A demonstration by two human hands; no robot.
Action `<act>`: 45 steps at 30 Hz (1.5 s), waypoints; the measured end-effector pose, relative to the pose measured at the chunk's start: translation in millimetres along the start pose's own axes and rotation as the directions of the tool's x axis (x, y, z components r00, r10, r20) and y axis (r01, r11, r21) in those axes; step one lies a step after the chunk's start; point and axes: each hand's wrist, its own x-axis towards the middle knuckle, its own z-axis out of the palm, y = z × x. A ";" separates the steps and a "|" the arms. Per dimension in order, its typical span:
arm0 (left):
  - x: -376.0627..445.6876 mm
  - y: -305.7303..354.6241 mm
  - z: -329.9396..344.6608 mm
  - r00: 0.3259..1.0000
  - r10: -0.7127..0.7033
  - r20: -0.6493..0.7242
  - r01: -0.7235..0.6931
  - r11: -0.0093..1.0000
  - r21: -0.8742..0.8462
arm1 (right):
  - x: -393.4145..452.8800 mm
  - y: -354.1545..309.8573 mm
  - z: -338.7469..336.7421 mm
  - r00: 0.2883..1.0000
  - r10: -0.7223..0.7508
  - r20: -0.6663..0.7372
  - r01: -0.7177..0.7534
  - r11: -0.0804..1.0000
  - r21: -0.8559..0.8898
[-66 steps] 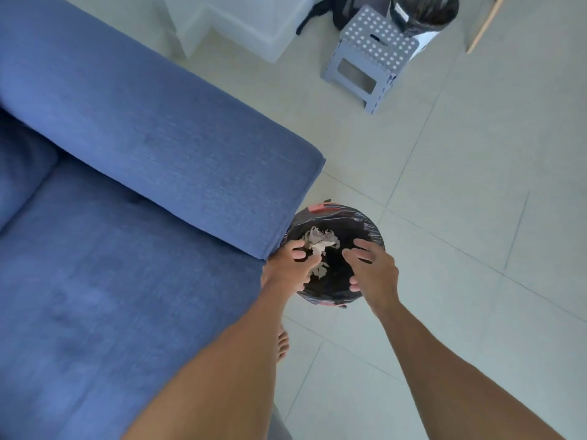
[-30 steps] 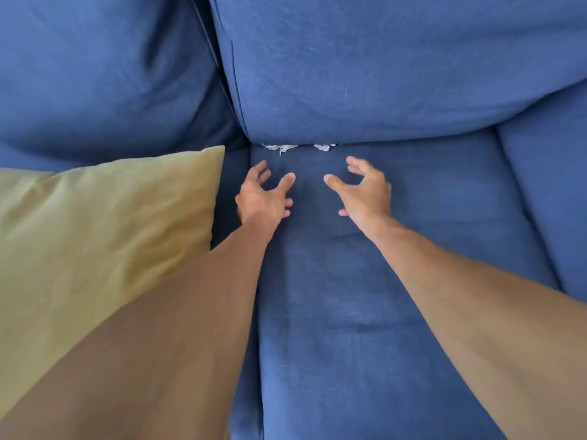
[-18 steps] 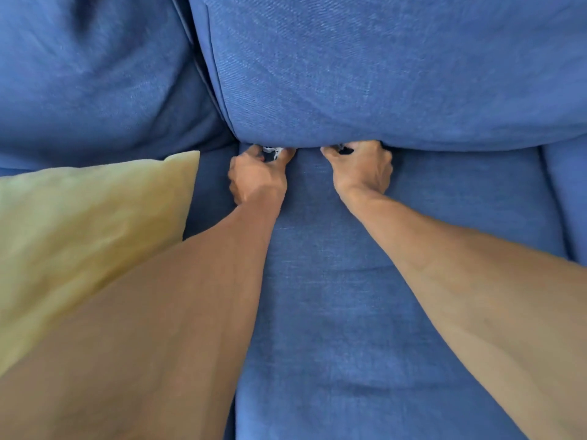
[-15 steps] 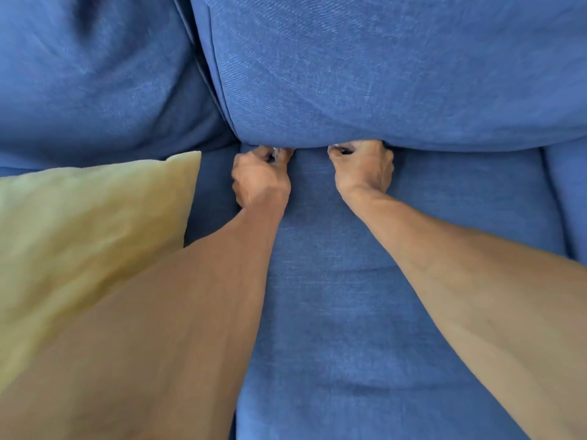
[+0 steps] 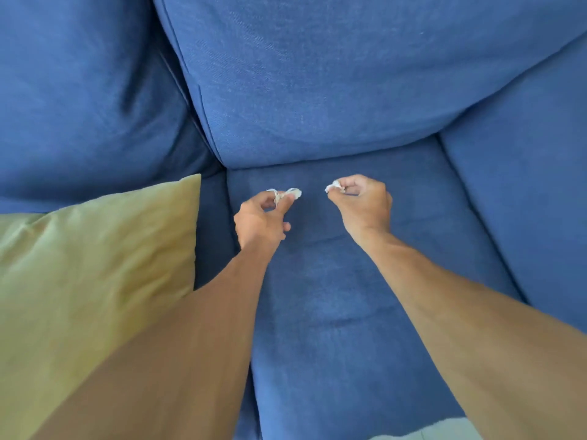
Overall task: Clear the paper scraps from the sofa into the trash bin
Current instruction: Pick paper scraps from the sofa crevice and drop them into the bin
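Both my hands hover over the blue sofa seat cushion point(image 5: 349, 296), a little in front of the back cushion point(image 5: 317, 74). My left hand point(image 5: 259, 219) pinches a small white paper scrap point(image 5: 287, 193) between thumb and fingertips. My right hand point(image 5: 365, 206) pinches another white paper scrap point(image 5: 333, 186) the same way. The crease under the back cushion shows no paper now. The trash bin is out of view.
A yellow-green pillow point(image 5: 95, 265) lies on the seat to the left of my left arm. The sofa's right armrest point(image 5: 524, 185) rises at the right. A strip of pale floor point(image 5: 444, 431) shows at the bottom edge.
My hands reached into the crease under the back cushion, closed on the white scraps there, and have pulled back toward me holding them.
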 end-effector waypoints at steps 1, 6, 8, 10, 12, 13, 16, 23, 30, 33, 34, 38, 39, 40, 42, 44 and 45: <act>-18.2 2.8 0.1 0.998 0.016 0.057 -0.015 1.000 -0.009 | -14.0 -0.2 -16.8 1.000 0.016 -0.016 -0.016 0.999 0.031; -126.5 27.7 10.8 0.956 0.075 0.283 -0.087 0.996 0.028 | -96.7 0.0 -120.8 0.986 0.116 -0.117 -0.099 0.985 0.139; -167.9 36.4 20.1 0.926 0.089 0.367 -0.114 0.992 0.045 | -129.5 5.0 -165.2 0.977 0.147 -0.155 -0.119 0.978 0.172; -203.2 43.6 35.9 0.896 0.091 0.434 -0.138 0.988 0.076 | -158.3 16.2 -207.1 0.959 0.188 -0.212 -0.145 0.968 0.203; -234.4 48.4 59.1 0.868 0.099 0.487 -0.167 0.981 0.097 | -182.3 36.3 -248.6 0.939 0.215 -0.269 -0.159 0.963 0.216; -249.6 48.7 73.9 0.851 0.105 0.514 -0.187 0.976 0.110 | -193.6 49.4 -269.5 0.924 0.237 -0.301 -0.174 0.960 0.220; -293.7 41.2 125.0 0.792 0.102 0.602 -0.228 0.964 0.136 | -225.9 96.3 -329.0 0.861 0.313 -0.400 -0.240 0.945 0.222; -380.7 -17.0 255.3 0.665 0.009 0.746 -0.302 0.918 0.258 | -276.8 222.4 -424.3 0.707 0.504 -0.496 -0.442 0.862 0.248; -411.4 -72.4 363.0 0.642 -0.162 0.749 -0.269 0.868 0.418 | -280.3 321.5 -471.6 0.590 0.709 -0.386 -0.578 0.705 0.411; -417.4 -83.0 394.2 0.605 -0.271 0.748 -0.208 0.853 0.478 | -273.6 342.5 -483.0 0.586 0.777 -0.229 -0.625 0.614 0.483; -419.0 -85.3 401.7 0.590 -0.294 0.752 -0.206 0.845 0.493 | -270.5 347.7 -486.7 0.590 0.783 -0.195 -0.631 0.598 0.494; -420.5 -91.9 417.1 0.568 -0.317 0.760 -0.181 0.852 0.491 | -262.8 360.7 -498.8 0.605 0.786 -0.128 -0.622 0.567 0.540; -420.0 -92.2 418.1 0.569 -0.315 0.760 -0.165 0.861 0.481 | -261.7 362.4 -500.4 0.609 0.784 -0.120 -0.622 0.565 0.542; -419.2 -91.9 418.3 0.576 -0.315 0.755 -0.144 0.869 0.473 | -260.7 363.2 -501.6 0.609 0.784 -0.122 -0.625 0.569 0.535; -418.3 -89.7 416.3 0.589 -0.316 0.744 -0.103 0.884 0.457 | -260.0 364.2 -501.6 0.607 0.782 -0.141 -0.626 0.580 0.520; -418.9 -86.4 410.0 0.592 -0.315 0.742 -0.081 0.893 0.444 | -260.8 362.3 -499.3 0.612 0.777 -0.147 -0.624 0.588 0.514; -419.1 -84.5 405.1 0.596 -0.312 0.740 -0.074 0.896 0.437 | -261.2 359.1 -497.6 0.614 0.777 -0.137 -0.625 0.585 0.517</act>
